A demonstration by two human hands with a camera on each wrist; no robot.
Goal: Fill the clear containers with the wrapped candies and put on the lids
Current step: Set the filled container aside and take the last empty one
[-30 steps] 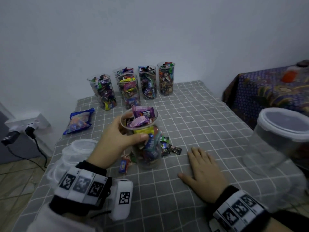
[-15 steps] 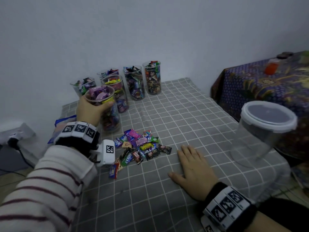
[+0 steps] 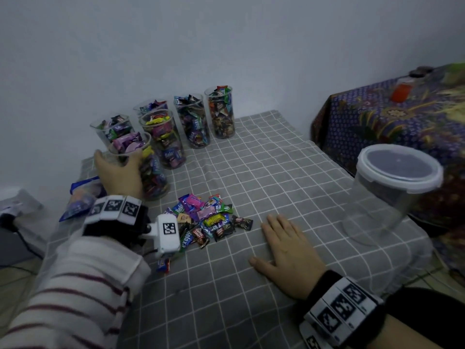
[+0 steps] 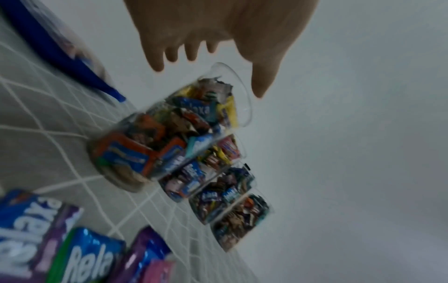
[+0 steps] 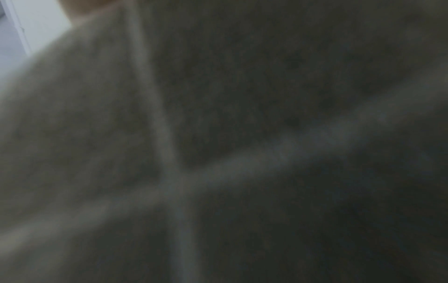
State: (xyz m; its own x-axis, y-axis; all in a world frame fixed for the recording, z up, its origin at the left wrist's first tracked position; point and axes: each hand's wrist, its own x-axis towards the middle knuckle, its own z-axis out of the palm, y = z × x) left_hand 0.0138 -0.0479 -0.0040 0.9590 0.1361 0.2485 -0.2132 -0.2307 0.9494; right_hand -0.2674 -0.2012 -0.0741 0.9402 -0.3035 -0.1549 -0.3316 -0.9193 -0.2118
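A clear cup (image 3: 151, 177) packed with wrapped candies stands on the grey checked cloth (image 3: 264, 172) at the back left, beside several other filled, lidless cups (image 3: 193, 122). My left hand (image 3: 117, 159) is at its left side near the rim. In the left wrist view this cup (image 4: 169, 134) stands alone, and my left hand (image 4: 208, 80) hovers over it with fingers spread and nothing held. A pile of loose candies (image 3: 206, 220) lies mid-table. My right hand (image 3: 286, 248) lies flat on the cloth to the right of the pile.
A large clear tub with a white lid (image 3: 392, 187) stands at the table's right edge. A blue snack bag (image 3: 80, 197) lies left of the cups. A patterned-cloth table (image 3: 402, 117) stands further right. The right wrist view shows only dark, blurred cloth.
My left hand carried the filled cup from mid-table to the back left, set it beside the other cups and let go. The candies it hid now show. My right hand stayed flat.
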